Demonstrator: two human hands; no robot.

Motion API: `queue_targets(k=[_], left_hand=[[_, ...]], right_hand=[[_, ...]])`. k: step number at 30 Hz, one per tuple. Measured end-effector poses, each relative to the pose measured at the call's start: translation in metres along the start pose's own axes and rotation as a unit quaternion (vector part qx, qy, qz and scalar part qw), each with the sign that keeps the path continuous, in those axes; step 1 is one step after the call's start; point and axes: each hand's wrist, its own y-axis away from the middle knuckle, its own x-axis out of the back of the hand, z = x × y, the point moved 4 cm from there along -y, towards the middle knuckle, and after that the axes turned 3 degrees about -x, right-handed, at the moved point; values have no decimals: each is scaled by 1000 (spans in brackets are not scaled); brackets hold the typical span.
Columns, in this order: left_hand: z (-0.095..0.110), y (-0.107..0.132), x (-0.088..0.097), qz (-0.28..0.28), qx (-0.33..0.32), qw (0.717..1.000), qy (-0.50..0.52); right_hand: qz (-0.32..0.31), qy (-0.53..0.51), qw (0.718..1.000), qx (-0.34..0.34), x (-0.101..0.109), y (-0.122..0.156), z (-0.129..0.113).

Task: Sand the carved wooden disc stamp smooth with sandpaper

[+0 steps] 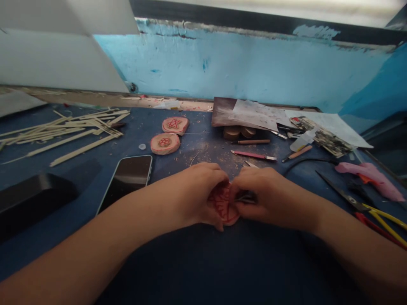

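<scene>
My left hand [202,192] is wrapped around the left edge of a wood slice [224,205] marked with red lines, holding it low over the dark blue table [197,271]. Against the slice's right side, my right hand [265,197] is closed in a pinch. A thin metal tool [247,198] shows between its fingers, too covered to tell its kind. Beyond my hands lie two more wood slices: one with a red star [174,124], the other with a red flower-like pattern [164,143].
A phone [132,173] and a black box [34,197] lie left, with thin wooden sticks [79,129] behind. Rightward are a pink-handled craft knife [252,155], a small bottle [303,140], a pink glue gun [370,176] and scissors [359,205]. A blue wall [238,67] stands behind.
</scene>
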Motion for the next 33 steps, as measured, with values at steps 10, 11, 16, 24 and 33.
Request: queue_targets(k=[10, 11, 16, 24, 33], left_hand=[[-1, 0, -1, 3, -11, 1000, 9], [-2, 0, -1, 4, -11, 1000, 7], [-1, -1, -1, 2, -1, 1000, 6], [2, -2, 0, 1, -7, 1000, -1], [1, 1, -2, 2, 1, 1000, 1]], right_hand=[[-11, -30, 999, -34, 1, 1, -1], [19, -9, 999, -45, 3, 1, -1], [-26, -29, 999, -31, -2, 1, -4], [1, -30, 999, -41, -1, 4, -2], [20, -20, 997, -69, 0, 4, -5]])
